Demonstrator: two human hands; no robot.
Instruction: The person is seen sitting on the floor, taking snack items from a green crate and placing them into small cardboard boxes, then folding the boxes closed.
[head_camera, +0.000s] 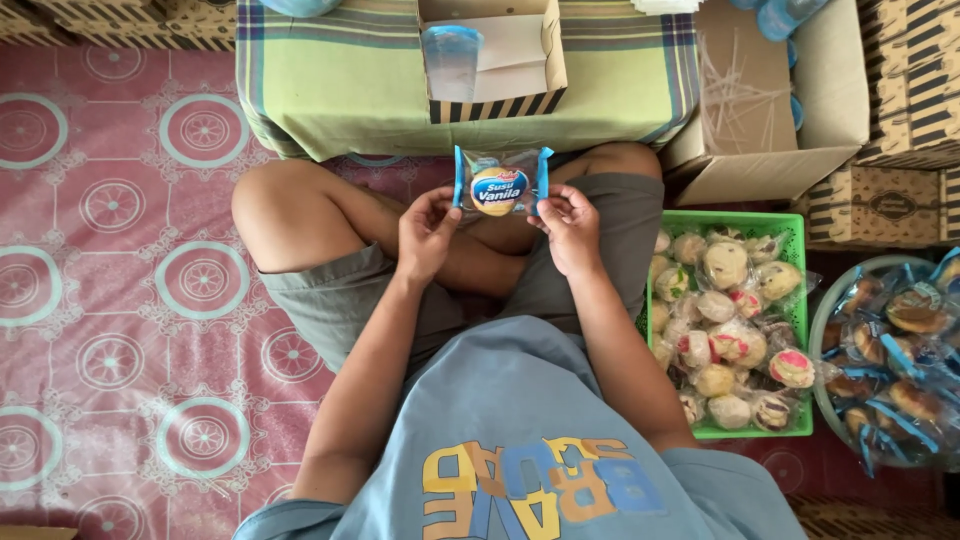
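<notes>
I sit cross-legged and hold a small wrapped bun in a clear packet with blue edges (499, 184) up in front of me. My left hand (426, 232) pinches its left edge, and my right hand (570, 226) pinches its right edge. Just beyond the packet, on a low table under a green checked cloth (340, 85), stands an open cardboard snack box (548, 55) with a sealed plastic water cup (452, 58) inside.
At my right a green plastic basket (795, 228) holds several wrapped round cakes. A round bowl (822, 310) of blue-wrapped buns sits further right. A large open carton (830, 100) and stacked patterned boxes (905, 75) stand behind. A pink patterned mat (120, 280) covers the floor.
</notes>
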